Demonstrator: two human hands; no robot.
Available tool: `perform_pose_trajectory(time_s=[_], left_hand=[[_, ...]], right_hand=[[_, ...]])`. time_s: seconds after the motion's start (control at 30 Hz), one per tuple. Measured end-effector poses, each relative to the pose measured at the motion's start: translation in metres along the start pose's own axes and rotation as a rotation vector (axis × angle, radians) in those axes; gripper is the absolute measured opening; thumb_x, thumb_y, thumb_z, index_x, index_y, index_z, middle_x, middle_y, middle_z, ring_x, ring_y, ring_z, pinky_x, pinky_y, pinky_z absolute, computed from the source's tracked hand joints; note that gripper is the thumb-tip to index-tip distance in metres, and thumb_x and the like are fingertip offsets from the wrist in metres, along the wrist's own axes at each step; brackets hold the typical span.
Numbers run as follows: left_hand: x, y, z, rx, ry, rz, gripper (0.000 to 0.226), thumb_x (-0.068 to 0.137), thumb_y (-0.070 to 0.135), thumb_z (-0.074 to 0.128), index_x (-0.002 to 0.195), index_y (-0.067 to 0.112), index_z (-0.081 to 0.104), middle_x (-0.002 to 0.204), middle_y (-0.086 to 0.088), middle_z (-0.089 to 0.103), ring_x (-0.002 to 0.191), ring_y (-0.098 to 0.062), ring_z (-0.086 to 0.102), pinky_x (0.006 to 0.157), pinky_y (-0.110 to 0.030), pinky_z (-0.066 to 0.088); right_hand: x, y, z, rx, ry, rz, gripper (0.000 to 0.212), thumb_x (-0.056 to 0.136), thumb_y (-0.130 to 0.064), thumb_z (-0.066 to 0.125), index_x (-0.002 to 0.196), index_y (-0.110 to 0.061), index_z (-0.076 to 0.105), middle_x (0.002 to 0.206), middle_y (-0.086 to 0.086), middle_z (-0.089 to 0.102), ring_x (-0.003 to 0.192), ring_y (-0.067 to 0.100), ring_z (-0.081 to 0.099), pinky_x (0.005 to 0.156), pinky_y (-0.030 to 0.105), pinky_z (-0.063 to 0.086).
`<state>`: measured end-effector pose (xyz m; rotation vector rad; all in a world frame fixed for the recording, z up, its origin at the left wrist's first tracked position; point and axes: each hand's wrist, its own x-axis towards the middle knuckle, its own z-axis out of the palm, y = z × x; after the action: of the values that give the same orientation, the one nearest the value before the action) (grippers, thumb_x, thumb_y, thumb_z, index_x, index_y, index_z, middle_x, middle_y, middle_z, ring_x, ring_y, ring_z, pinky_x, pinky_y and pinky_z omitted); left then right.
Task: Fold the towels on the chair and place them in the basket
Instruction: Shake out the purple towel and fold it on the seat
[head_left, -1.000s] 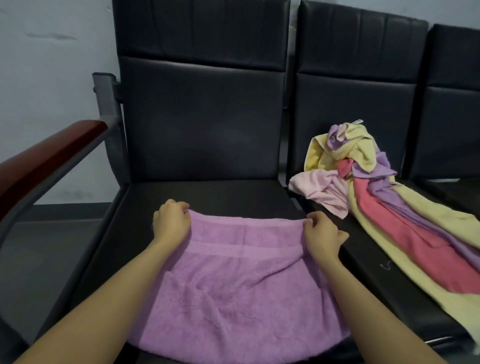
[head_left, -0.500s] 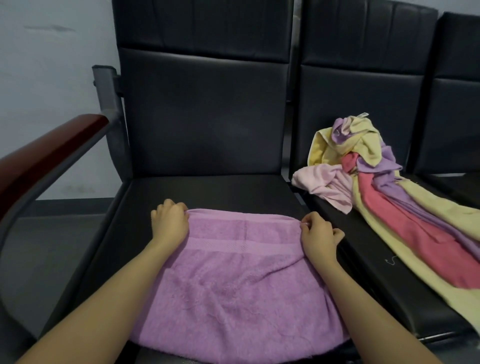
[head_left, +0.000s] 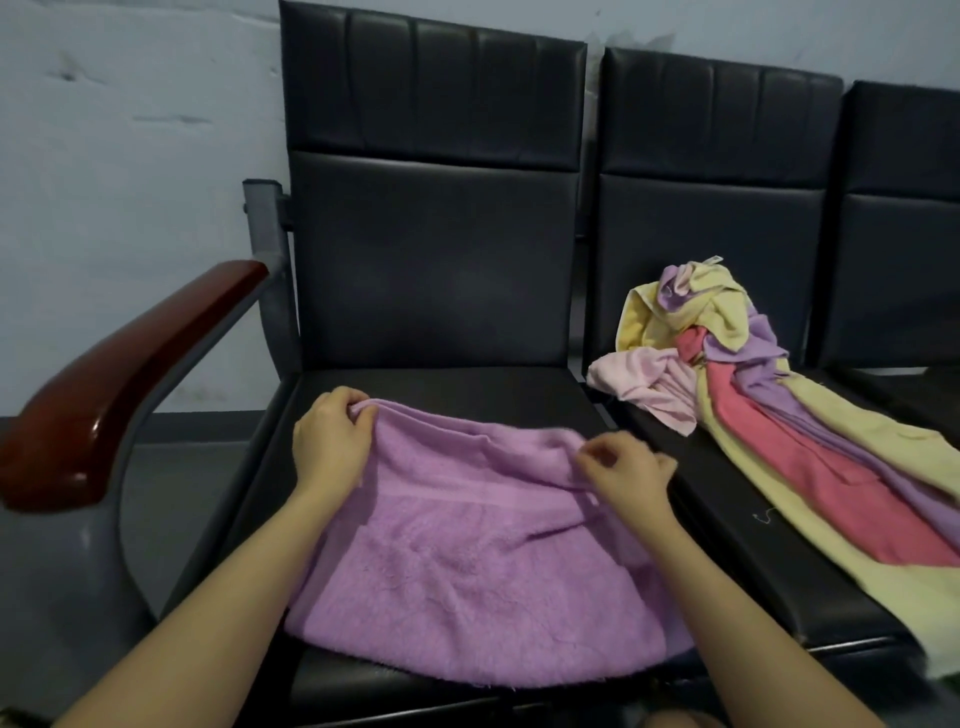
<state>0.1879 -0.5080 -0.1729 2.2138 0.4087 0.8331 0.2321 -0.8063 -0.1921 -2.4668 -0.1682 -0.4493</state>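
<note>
A purple towel lies spread on the seat of the left black chair, its near edge hanging over the seat front. My left hand grips the towel's far left corner. My right hand pinches the far edge further right, and the cloth is bunched and slightly lifted between the two hands. A heap of unfolded towels in yellow, lilac, red and pale pink sits on the middle chair. No basket is in view.
A red-brown wooden armrest on a grey metal frame juts out at the left. The towel heap trails down over the front of the middle chair at the right. A third black chair stands at the far right against a pale wall.
My right hand has slid left along the far edge, and the towel's far edge has gone from flat to bunched and raised. The camera has tilted up a little.
</note>
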Motion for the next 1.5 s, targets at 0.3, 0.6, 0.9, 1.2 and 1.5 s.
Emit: perform_pose_trajectory(time_s=[0.3,0.6,0.9,1.2,1.5], left_hand=[[-0.018,-0.004,0.011,-0.142,-0.051,-0.04,0.027,0.092,0.015,0.06,0.12,0.015,0.059,0.113,-0.002,0.063,0.104,-0.019,0.058,0.091,-0.037,0.05],[-0.012,-0.005,0.034,-0.235,-0.005,-0.056,0.013,0.092,0.02,0.061,0.105,0.021,0.063,0.099,0.005,0.063,0.093,-0.012,0.059,0.084,-0.034,0.053],[-0.008,-0.002,0.044,-0.213,0.007,-0.036,0.014,0.092,0.02,0.061,0.105,0.019,0.064,0.102,0.002,0.064,0.095,-0.013,0.06,0.085,-0.033,0.053],[-0.013,-0.004,0.044,-0.16,-0.037,-0.022,0.014,0.091,0.02,0.061,0.105,0.019,0.064,0.103,0.003,0.064,0.096,-0.015,0.059,0.085,-0.034,0.053],[-0.006,-0.008,0.044,-0.187,0.007,-0.045,0.015,0.094,0.018,0.057,0.108,0.019,0.063,0.106,0.002,0.062,0.099,-0.018,0.058,0.09,-0.042,0.052]], right_hand=[[0.004,0.017,0.018,-0.041,-0.049,0.176,0.036,0.099,-0.035,0.045,0.132,-0.026,0.054,0.131,0.003,0.054,0.121,0.024,0.046,0.096,0.034,0.021],[0.041,0.031,0.035,-0.229,-0.015,0.285,0.031,0.098,-0.032,0.046,0.123,-0.019,0.059,0.118,0.008,0.064,0.111,0.03,0.053,0.082,0.035,0.022],[0.034,0.028,0.033,0.225,0.168,0.065,0.033,0.088,0.002,0.055,0.112,-0.016,0.067,0.113,-0.001,0.055,0.111,0.023,0.049,0.099,0.033,0.025],[0.025,0.034,0.025,-0.202,-0.183,0.12,0.02,0.09,-0.036,0.06,0.108,-0.03,0.068,0.121,-0.003,0.047,0.118,0.022,0.035,0.094,0.033,0.018],[0.042,0.022,0.017,0.243,0.104,0.168,0.006,0.09,-0.018,0.059,0.086,-0.023,0.06,0.086,-0.009,0.061,0.091,0.012,0.052,0.077,0.026,0.014]])
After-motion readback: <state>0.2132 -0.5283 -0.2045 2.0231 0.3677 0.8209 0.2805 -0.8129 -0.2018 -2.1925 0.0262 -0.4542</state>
